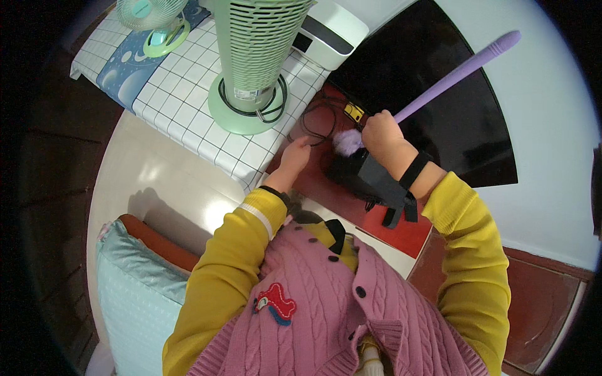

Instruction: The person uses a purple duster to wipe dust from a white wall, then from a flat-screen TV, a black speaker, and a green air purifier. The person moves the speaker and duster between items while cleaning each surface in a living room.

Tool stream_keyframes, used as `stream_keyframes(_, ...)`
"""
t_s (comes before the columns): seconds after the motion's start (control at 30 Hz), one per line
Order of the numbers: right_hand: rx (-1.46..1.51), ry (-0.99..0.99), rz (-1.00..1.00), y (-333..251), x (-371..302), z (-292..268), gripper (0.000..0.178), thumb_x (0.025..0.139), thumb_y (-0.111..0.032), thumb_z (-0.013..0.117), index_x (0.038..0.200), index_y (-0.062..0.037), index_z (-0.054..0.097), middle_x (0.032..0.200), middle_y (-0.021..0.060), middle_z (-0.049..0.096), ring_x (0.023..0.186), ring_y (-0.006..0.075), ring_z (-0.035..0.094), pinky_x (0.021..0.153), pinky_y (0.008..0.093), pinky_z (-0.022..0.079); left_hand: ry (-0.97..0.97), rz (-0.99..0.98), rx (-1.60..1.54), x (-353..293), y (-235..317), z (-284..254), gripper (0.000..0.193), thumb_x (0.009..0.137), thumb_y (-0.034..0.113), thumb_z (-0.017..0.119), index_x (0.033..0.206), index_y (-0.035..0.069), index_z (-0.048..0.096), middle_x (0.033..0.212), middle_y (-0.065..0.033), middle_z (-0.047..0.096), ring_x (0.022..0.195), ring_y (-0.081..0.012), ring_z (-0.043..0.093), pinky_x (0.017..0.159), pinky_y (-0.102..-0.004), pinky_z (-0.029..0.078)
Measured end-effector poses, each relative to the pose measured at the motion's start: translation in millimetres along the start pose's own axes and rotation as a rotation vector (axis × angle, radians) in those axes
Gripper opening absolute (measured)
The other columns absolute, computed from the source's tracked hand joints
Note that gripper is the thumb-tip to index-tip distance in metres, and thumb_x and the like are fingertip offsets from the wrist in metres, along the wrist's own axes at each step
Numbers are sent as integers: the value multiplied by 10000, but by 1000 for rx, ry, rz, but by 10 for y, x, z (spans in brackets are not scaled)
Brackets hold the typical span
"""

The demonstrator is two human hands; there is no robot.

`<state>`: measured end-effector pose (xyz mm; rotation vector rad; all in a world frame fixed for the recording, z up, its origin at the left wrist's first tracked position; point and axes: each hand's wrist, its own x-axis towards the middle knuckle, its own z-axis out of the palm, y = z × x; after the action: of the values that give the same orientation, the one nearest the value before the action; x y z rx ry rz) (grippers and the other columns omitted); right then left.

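- Checked tablecloth (pixel 179 128), white: upper left to upper centre, fans on it.
- Flat-screen TV (pixel 445 131), black: upper right, behind the duster handle.
- Red-brown surface (pixel 310 178): centre, below the TV's left part.
- Tower fan (pixel 254 56), pale green: upper centre, cord looped around its base.
- Lavender fluffy duster (pixel 461 74): handle runs to upper right, fluffy head just right of centre, near a black box (pixel 378 178).
- Right hand (pixel 384 139): right of centre, clenched around the handle near the head.
- Left hand (pixel 293 161): centre, fingers curled, near a black cable (pixel 303 120); from here can't tell if it's pinching anything.
- Yellow item (pixel 354 112): just above the fluffy head.
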<state>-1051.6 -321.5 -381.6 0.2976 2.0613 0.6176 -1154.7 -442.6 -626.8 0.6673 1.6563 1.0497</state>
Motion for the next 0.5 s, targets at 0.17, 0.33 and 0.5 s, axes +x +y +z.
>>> stream_keyframes(0.17, 39, 127, 173, 9, 30, 143, 130, 846, -176, 651, 865, -172, 780, 919, 38, 738, 934, 226, 698, 781, 363, 488, -16, -27, 3, 2, -22, 55, 471, 974, 210, 556, 1417, 50, 561, 1367, -171, 625, 1265, -266, 586, 1052, -329, 433)
stream_keyframes(0.33, 136, 169, 27, 36, -131, 173, 122, 827, -177, 654, 800, -164, 772, 846, 53, 736, 861, 238, 726, 686, 379, 548, 15, 53, 14, 56, -53, 159, 441, 949, 268, 553, 1330, 58, 619, 1272, -217, 656, 1215, -388, 601, 1043, -424, 471)
stream_keyframes(0.5, 148, 234, 146, 326, -500, 120, 107, 797, -166, 658, 777, -149, 761, 839, 79, 713, 833, 265, 712, 679, 373, 544, -68, 47, 44, 33, 20, 239, 452, 946, 266, 549, 1334, 43, 615, 1309, -218, 637, 1238, -382, 589, 1067, -418, 455)
